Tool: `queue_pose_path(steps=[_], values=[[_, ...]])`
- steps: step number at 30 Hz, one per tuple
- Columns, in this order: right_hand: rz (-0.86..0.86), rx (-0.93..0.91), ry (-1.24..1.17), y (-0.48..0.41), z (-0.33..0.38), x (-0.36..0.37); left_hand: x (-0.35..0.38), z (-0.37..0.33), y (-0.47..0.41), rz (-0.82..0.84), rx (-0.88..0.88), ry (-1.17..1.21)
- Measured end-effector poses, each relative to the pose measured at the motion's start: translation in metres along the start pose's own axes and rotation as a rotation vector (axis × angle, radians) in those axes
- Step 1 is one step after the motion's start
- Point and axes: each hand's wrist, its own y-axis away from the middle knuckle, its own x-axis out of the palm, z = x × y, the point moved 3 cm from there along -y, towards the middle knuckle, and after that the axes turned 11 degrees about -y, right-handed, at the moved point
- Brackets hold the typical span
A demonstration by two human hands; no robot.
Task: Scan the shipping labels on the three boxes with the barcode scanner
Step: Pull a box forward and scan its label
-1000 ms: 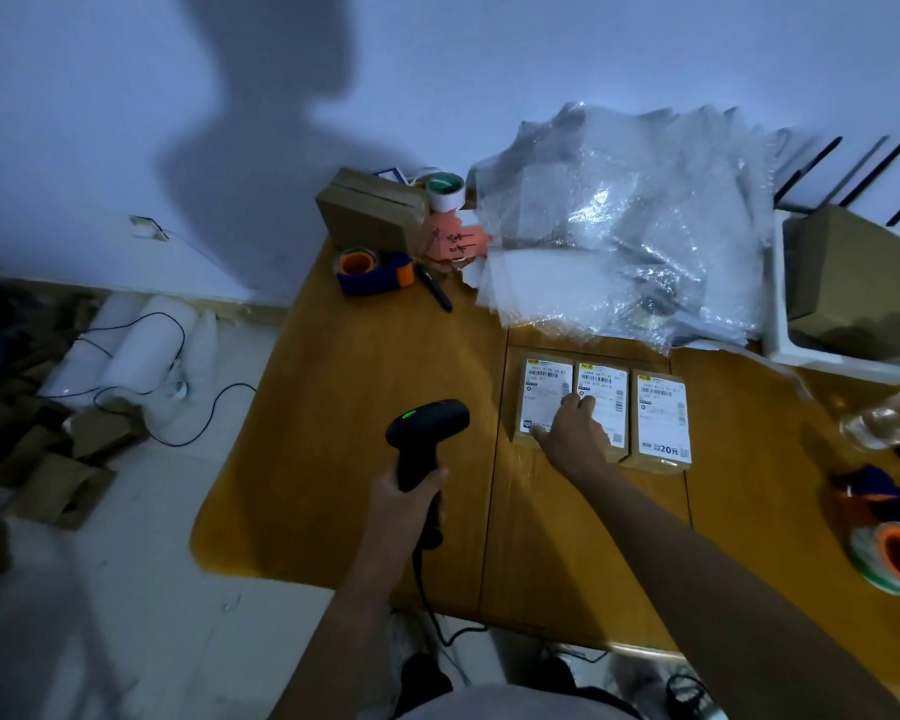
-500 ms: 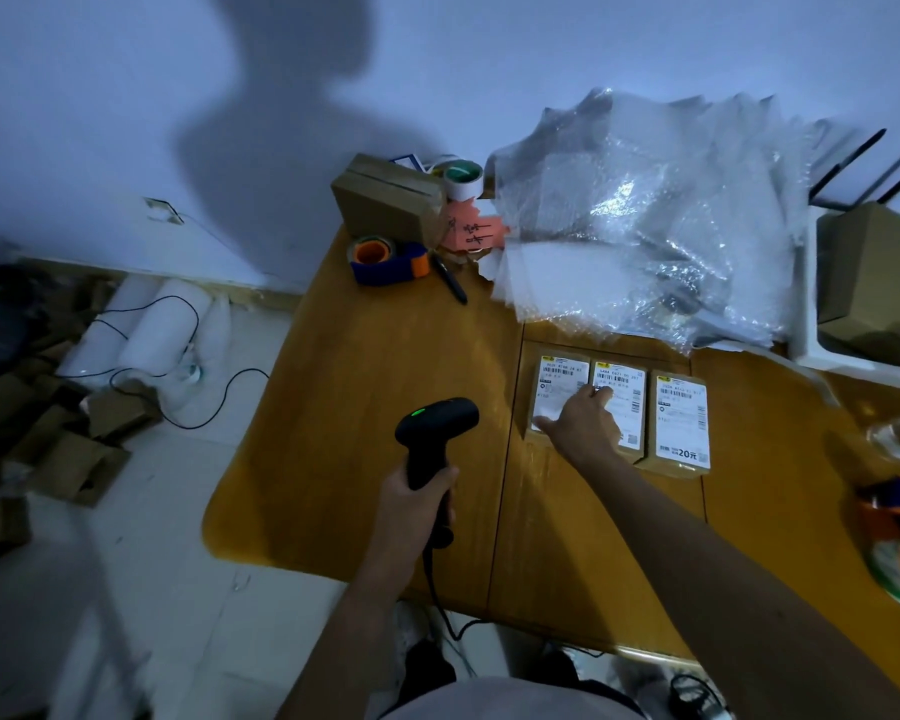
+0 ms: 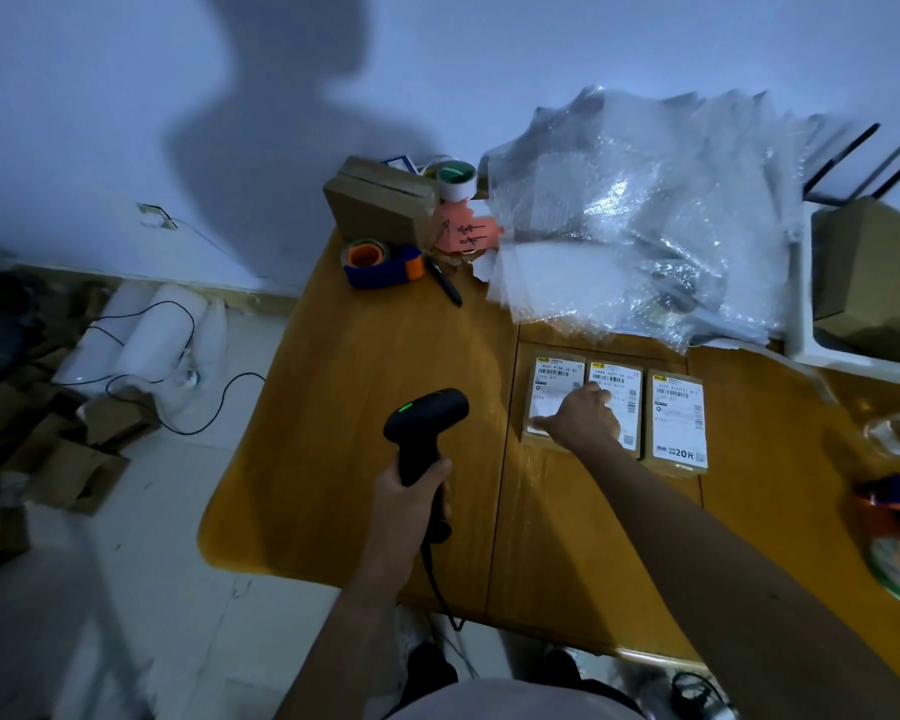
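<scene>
Head view. Left hand gripping scanner by handle, green light showing, head aiming toward boxes. Right hand lying flat, fingers loosely spread, pressing on left box and middle box. Right box sitting untouched, touching middle one; all three in row on tabletop, labels up.

Judgement: hand covering part of labels; moving it clear, then aiming squarely at each barcode in turn.

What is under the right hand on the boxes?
The right hand rests on the left label and middle label, covering their lower parts. Both top barcodes show. The right box is uncovered. The left hand holds the scanner.
</scene>
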Motion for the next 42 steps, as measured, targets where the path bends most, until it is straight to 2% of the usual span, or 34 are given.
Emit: queue_pose_path(steps=[10, 25, 32, 38, 42], values=[[0.015, -0.026, 0.065, 0.003, 0.011, 0.006, 0.007, -0.002, 0.004, 0.016, 0.010, 0.003], [0.046, -0.126, -0.059, 0.010, 0.010, 0.021, 0.002, 0.004, 0.010, -0.016, -0.044, -0.004], [0.165, -0.185, -0.051, 0.022, 0.001, 0.034, -0.002, 0.005, 0.014, -0.023, -0.046, -0.010], [0.310, -0.096, -0.531, 0.049, -0.026, 0.042, -0.002, 0.006, 0.023, 0.026, -0.066, -0.018], [0.384, -0.109, -0.699, 0.061, -0.052, 0.046, 0.000, 0.004, 0.025, 0.040, -0.053, -0.033]])
